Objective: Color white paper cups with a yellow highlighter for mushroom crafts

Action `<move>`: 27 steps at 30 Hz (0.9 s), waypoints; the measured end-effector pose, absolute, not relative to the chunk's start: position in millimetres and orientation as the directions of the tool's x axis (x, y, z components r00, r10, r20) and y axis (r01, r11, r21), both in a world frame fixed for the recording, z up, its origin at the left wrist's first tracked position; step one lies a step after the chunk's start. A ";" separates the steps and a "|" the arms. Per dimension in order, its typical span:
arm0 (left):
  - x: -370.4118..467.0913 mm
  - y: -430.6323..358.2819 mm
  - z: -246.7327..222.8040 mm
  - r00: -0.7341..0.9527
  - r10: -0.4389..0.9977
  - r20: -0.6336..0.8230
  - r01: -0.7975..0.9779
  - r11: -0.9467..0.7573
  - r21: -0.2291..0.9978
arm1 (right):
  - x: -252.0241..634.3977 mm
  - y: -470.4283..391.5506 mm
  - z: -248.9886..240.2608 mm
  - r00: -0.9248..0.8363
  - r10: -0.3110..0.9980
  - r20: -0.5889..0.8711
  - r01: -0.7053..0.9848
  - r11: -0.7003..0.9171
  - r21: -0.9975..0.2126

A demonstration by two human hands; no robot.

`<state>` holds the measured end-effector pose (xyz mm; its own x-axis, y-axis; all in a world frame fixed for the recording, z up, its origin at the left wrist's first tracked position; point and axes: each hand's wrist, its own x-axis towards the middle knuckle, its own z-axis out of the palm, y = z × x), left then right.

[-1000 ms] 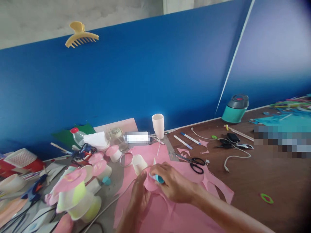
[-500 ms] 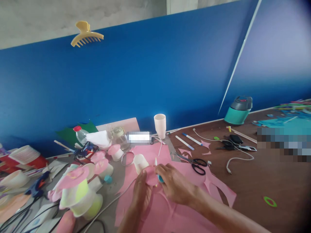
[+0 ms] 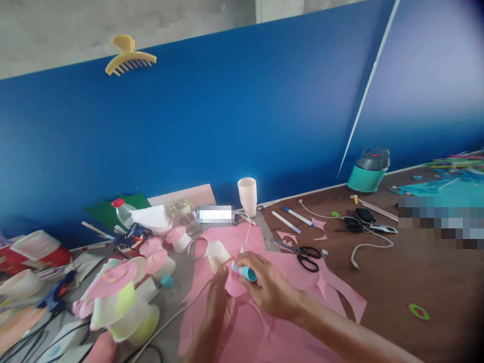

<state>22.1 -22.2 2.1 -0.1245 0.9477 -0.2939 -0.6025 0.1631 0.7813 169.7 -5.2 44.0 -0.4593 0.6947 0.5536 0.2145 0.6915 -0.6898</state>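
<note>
In the head view, low in the middle, the left hand (image 3: 220, 297) grips a pink paper piece (image 3: 235, 285). The right hand (image 3: 266, 285) grips a blue and white tube (image 3: 245, 271) against it. A white cup (image 3: 217, 255) sits just beside them.

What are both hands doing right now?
Left hand: closed on a pink paper piece.
Right hand: closed around a white-and-teal tube, perhaps glue, against the pink paper.

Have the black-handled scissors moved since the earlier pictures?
No. The black-handled scissors keep the same place and angle beside the blue-capped marker; only the whole view shifts slightly.
</note>
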 end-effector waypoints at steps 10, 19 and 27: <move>27.3 -19.2 2.3 -0.167 0.962 -0.218 -0.578 0.084 0.812 | 159.4 -2.7 14.3 -0.525 0.534 0.663 0.285 0.844 -0.454; 24.0 -20.3 2.1 -0.173 0.962 -0.211 -0.545 0.085 0.834 | 161.3 -2.2 15.9 -0.464 0.681 0.566 0.421 0.732 -0.535; 24.9 -18.5 6.1 -0.247 0.903 -0.351 -0.577 0.154 0.802 | 169.3 0.9 32.0 -0.321 0.674 0.665 0.303 0.738 -0.602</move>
<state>24.9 -18.5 6.1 -0.2466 0.9032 -0.3513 -0.5775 0.1542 0.8017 169.3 0.9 32.0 -0.3212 0.6743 0.6649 0.3030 0.7384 -0.6025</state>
